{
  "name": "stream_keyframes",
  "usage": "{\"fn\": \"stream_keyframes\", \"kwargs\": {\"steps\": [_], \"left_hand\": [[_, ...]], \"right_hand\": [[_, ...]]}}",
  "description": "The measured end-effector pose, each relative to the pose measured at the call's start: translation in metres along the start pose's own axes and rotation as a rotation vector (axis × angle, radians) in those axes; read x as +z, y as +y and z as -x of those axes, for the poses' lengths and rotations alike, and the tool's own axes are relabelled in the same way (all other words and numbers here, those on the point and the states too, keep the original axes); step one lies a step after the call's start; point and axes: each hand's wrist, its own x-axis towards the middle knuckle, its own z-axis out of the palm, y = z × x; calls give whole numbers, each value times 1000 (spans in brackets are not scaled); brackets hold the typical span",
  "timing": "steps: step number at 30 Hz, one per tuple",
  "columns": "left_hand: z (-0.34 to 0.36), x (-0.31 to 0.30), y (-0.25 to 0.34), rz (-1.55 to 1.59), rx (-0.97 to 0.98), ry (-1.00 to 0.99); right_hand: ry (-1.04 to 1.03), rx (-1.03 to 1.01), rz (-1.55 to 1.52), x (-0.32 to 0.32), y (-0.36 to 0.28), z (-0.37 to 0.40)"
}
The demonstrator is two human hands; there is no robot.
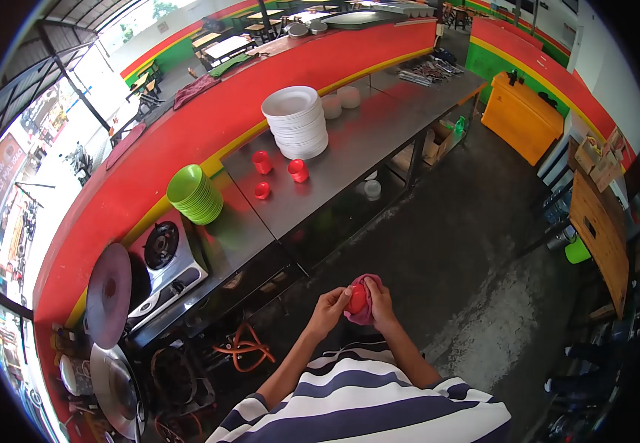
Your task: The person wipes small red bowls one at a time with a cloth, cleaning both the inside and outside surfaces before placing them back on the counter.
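Observation:
In front of my chest, my left hand [329,310] grips a small red cup [357,299] by its side, with thumb and fingers closed on it. My right hand [381,304] is closed on a dark pink cloth [366,317], which wraps around the cup's far and right sides. Part of the cup is hidden by the cloth and my fingers. On the metal counter [349,159] stand several similar cups, among them one red cup [262,191] near the front edge. A tall stack of white plates [298,133] rises behind them.
Green bowls [195,196] lean in a stack beside a gas stove [168,255]. A large round lid [108,295] stands at the left. Cutlery [430,71] lies at the counter's far end. An orange cooler box [523,114] and a wooden table [599,236] are to the right.

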Motion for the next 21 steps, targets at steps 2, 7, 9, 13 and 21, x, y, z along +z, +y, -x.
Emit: {"fn": "stream_keyframes", "kwargs": {"steps": [2, 7, 9, 13, 21], "left_hand": [[20, -5, 10, -63, -60, 24], [75, 19, -7, 256, 23, 237], [88, 41, -29, 297, 114, 351], [118, 58, -41, 234, 56, 391], [107, 67, -41, 419, 57, 429]], "right_hand": [[-130, 54, 132, -4, 8, 10], [-158, 6, 61, 4, 13, 49], [-47, 77, -51, 8, 10, 64], [-245, 106, 187, -28, 12, 83], [-213, 183, 49, -26, 10, 70]]}}
